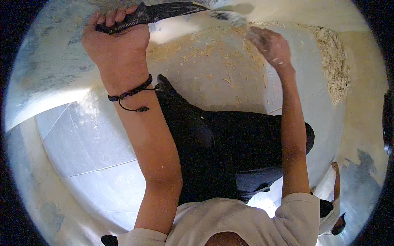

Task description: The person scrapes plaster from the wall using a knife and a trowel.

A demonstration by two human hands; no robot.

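Note:
At the upper left, my left hand (118,33) is closed around the black handle of a dark hand tool (172,11), whose kind I cannot tell. Its long body reaches right, along the pale wall. My right hand (271,46) is raised at the upper right, partly blurred. A whitish, blurred piece (229,17) lies between the tool's tip and my right fingers; whether those fingers hold it I cannot tell. Thin peeled flakes (203,50) are scattered on the floor below the hands. A black cord bracelet (132,92) circles my left wrist.
A thick band of pale flakes (334,64) lines the foot of the wall at right. My folded legs in dark trousers (243,138) rest on the tiled floor. Another person (332,212) is at the lower right beside the patchy, blue-stained wall (360,181), one arm raised.

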